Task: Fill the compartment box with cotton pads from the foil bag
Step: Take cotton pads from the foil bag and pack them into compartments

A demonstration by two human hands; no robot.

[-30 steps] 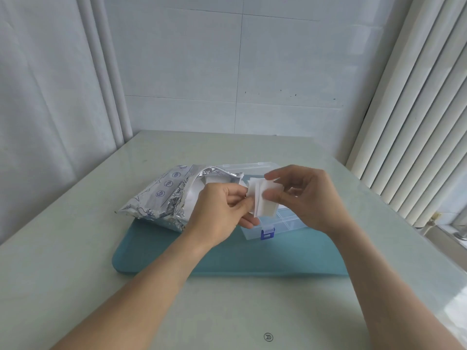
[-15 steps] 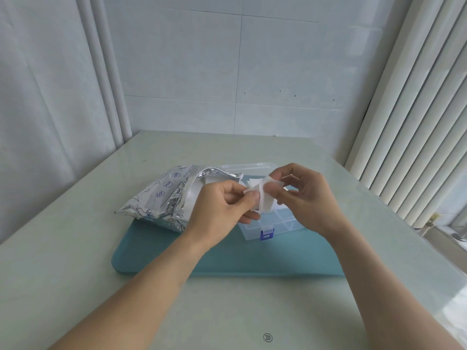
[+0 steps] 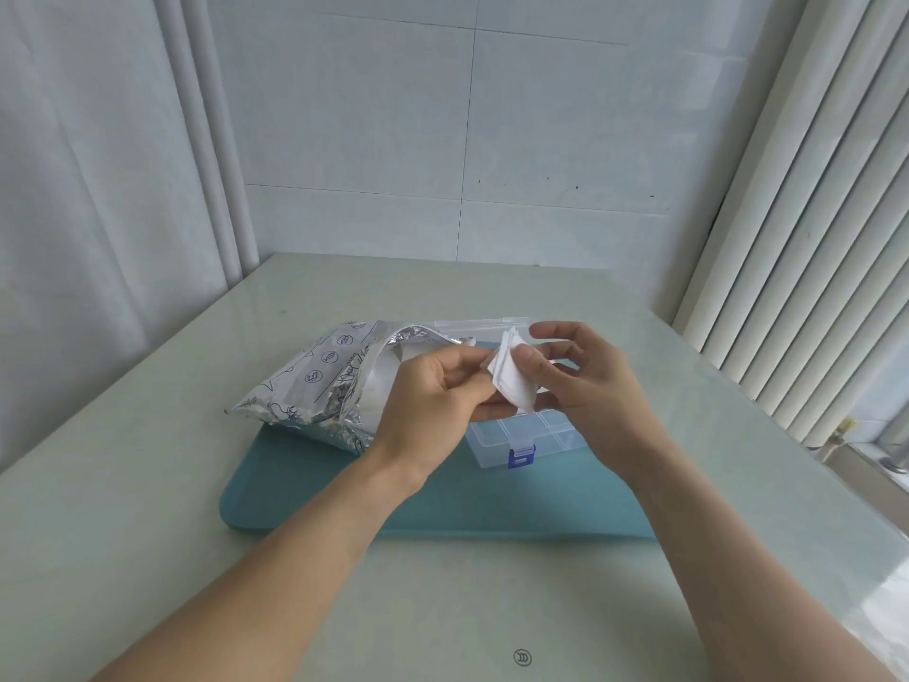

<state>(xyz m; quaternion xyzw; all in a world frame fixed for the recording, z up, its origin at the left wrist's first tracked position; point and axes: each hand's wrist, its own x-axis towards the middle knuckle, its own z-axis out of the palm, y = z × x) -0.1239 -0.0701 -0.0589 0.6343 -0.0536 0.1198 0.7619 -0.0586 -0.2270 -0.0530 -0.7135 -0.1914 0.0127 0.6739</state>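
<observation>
We are holding a white cotton pad (image 3: 512, 379) up between both hands, above the clear box (image 3: 521, 435) and just right of the foil bag (image 3: 315, 386). Our right hand (image 3: 585, 391) is pinching the pad, the thumb pressing on its upper face and the curled fingers lying under it, while the forefinger is sticking out free above. Our left hand (image 3: 433, 396) is nipping the pad's left edge between thumb and curled fingers. The pad is looking bent or folded, its top corner pointing up; we cannot tell whether it is one pad or several stacked.

The box is sitting open on a teal mat (image 3: 442, 504), its lid (image 3: 472, 323) lying back behind it and a blue latch (image 3: 521, 456) showing at the near edge. Our hands are hiding most of its compartments, so we cannot tell what is lying in them. The bag is lying on its side, partly on the mat's far left corner and partly on the table, its crumpled mouth gaping toward the box and touching or nearly touching it.

The mat is lying on a pale green, glossy table (image 3: 147, 484), which is reflecting light along its right side. Behind the table a white tiled wall (image 3: 442, 140) is rising, with a few dark specks on it. A pale curtain (image 3: 98, 164) is hanging on the left, and white vertical blinds (image 3: 811, 238) are hanging on the right, with a strip of window showing at the far right edge.
</observation>
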